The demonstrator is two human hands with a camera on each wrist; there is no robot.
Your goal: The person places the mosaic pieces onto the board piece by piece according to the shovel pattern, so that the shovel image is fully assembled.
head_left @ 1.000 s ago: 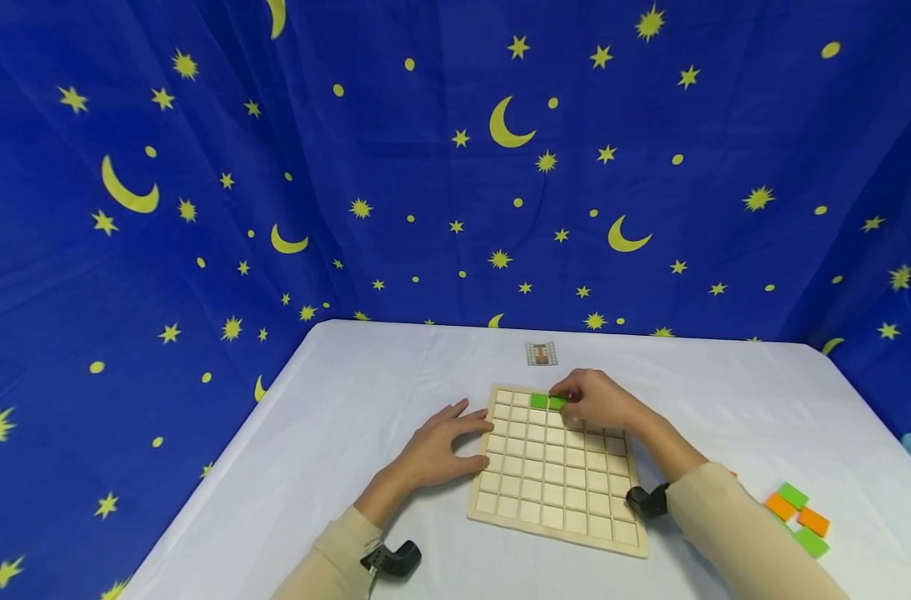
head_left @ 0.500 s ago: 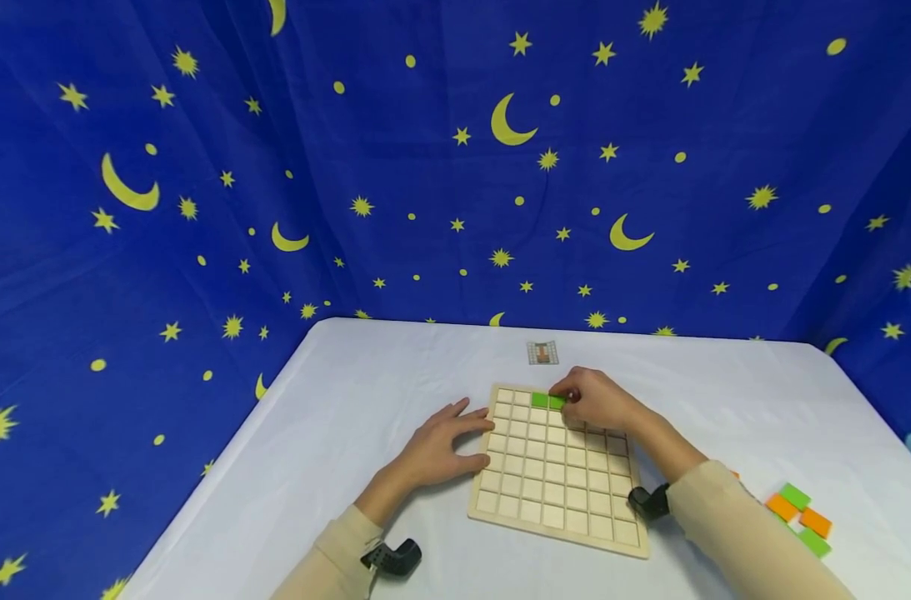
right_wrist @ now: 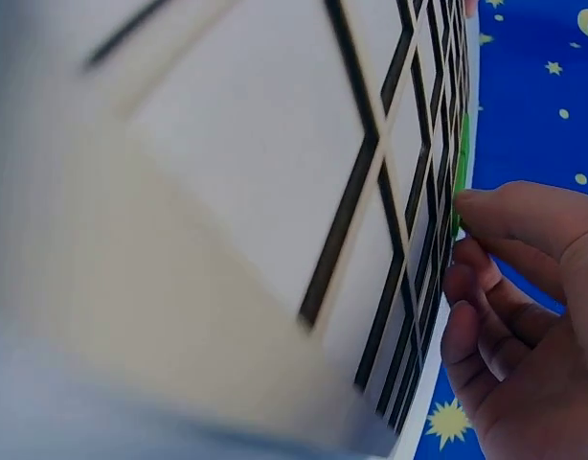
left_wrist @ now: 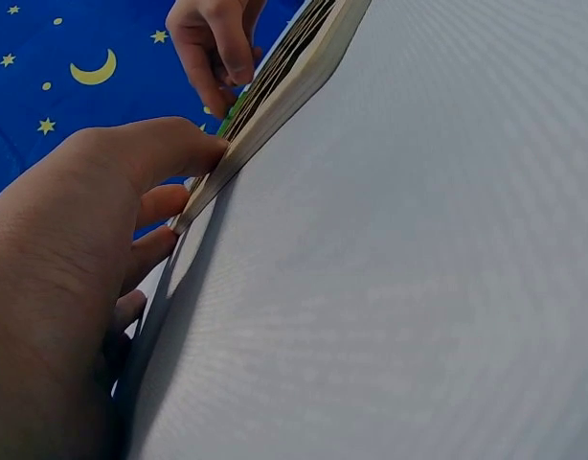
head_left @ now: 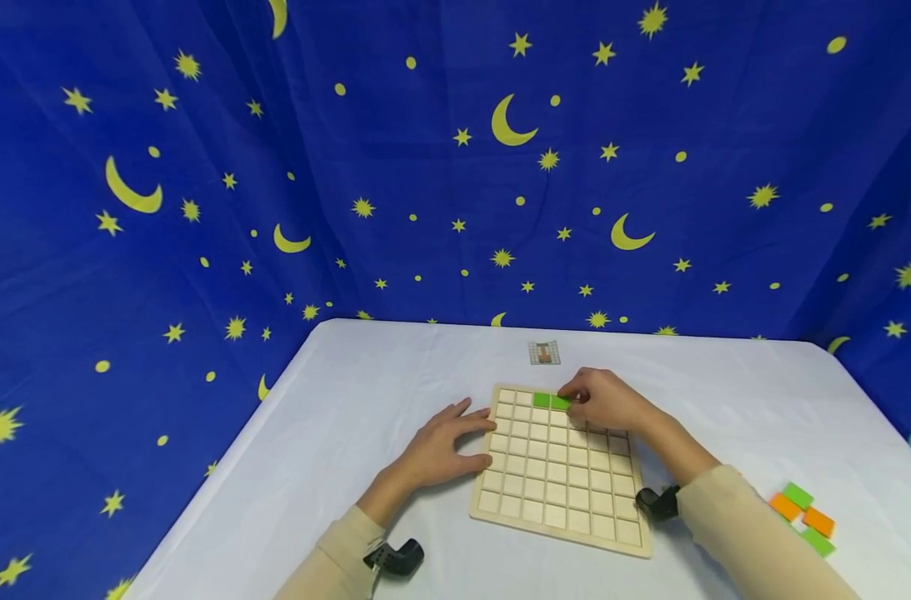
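A square wooden grid board (head_left: 533, 479) lies on the white table. Two green tiles sit side by side in its far row, a left green tile (head_left: 541, 400) and a right green tile (head_left: 560, 402). At the right one, my right hand (head_left: 611, 400) has its thumb and curled fingers; the right wrist view shows the thumb tip on a green edge (right_wrist: 462, 163). The fingers partly cover that tile in the head view. My left hand (head_left: 436, 450) rests beside the board with spread fingers, their tips touching its left edge (left_wrist: 265, 125).
Several loose green and orange tiles, among them an orange tile (head_left: 819, 522), lie on the table to the right, partly behind the right sleeve (head_left: 748, 525). A small card with a grid picture (head_left: 544, 353) lies beyond the board. A blue star-patterned curtain (head_left: 425, 167) stands behind.
My right hand has settled the right green tile level beside the first and shifted slightly to the right, leaving more of it visible. The left hand stays at the board's edge.
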